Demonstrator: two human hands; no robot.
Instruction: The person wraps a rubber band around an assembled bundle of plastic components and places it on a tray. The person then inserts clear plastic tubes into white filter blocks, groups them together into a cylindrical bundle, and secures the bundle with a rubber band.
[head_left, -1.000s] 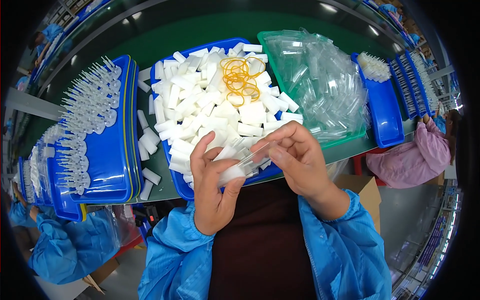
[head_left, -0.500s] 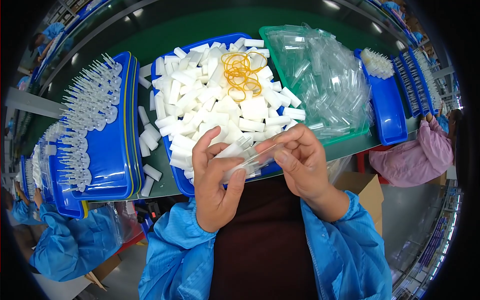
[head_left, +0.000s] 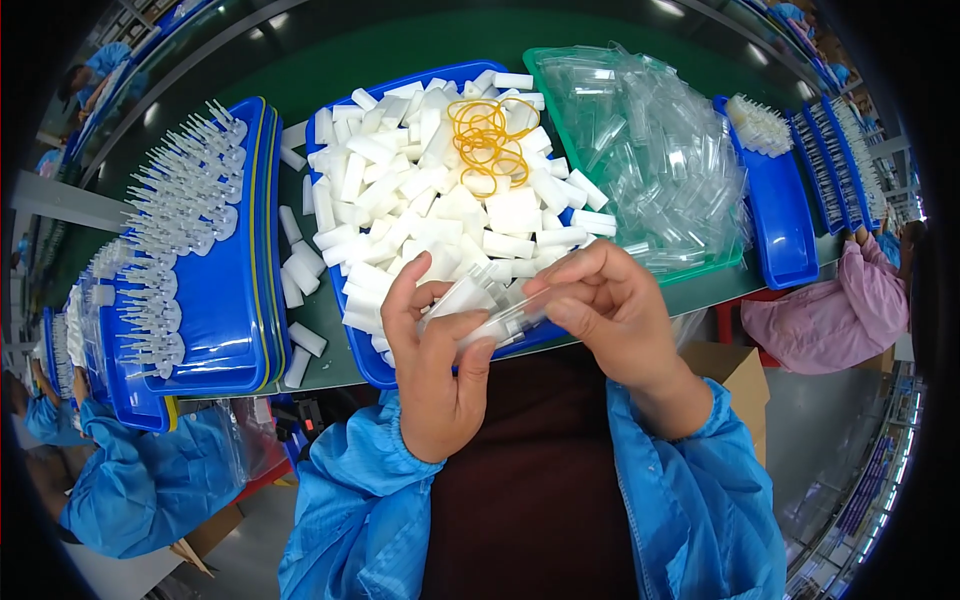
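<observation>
In front of my chest, my left hand is closed around white plastic pieces with clear, narrow ends; I cannot tell how many it holds. My right hand pinches the right end of a clear plastic sleeve between thumb and fingers. The sleeve's left end meets a white piece by my left thumb and forefinger; how far it slides over it is hard to see. Below and beyond my hands lies a blue tray heaped with short white blocks. Orange rubber bands rest on the heap.
A green tray of clear sleeves stands at right, beside a blue tray with white parts. Stacked blue trays at left carry white pronged parts. Loose white blocks lie between. Co-workers in blue and pink flank me.
My right hand has shifted slightly right and its fingers have moved on the clear sleeve. My left hand keeps its hold, almost in place. The whole view has shifted a little.
</observation>
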